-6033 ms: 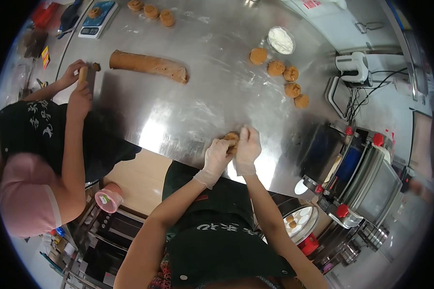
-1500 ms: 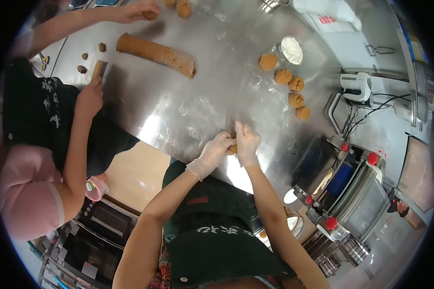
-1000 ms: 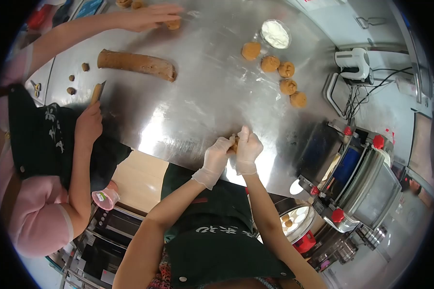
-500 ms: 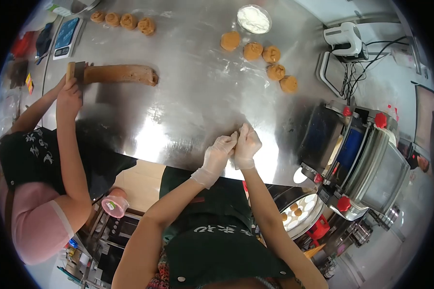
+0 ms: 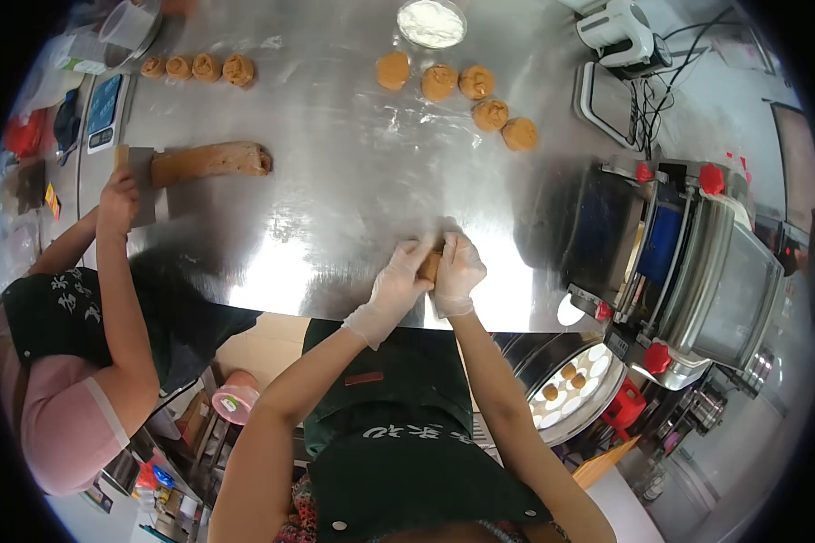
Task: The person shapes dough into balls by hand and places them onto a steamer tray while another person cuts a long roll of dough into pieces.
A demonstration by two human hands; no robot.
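Note:
Both hands wear clear gloves and meet over the front edge of the steel table [image 5: 335, 217]. A small brown dough piece [image 5: 431, 266] shows between them. My left hand [image 5: 402, 276] has its fingers closed on the dough from the left. On the right side of the same piece, my right hand [image 5: 459, 271] is closed round it, hiding part of it. Further back lie several round brown dough pieces [image 5: 439, 82], near a bowl of white powder [image 5: 432, 23].
At the left a co-worker's hand [image 5: 119, 199] holds a scraper [image 5: 141, 185] by a brown dough roll [image 5: 211, 163]. A scale [image 5: 105, 112] and a row of dough pieces [image 5: 206, 68] lie beyond. A roller machine [image 5: 688, 271] stands right, above a round tray [image 5: 577, 391].
The view has shifted, so the table items appear further left and higher. My hands have parted slightly, showing the dough between them. The co-worker's scraper has moved off the roll's left end.

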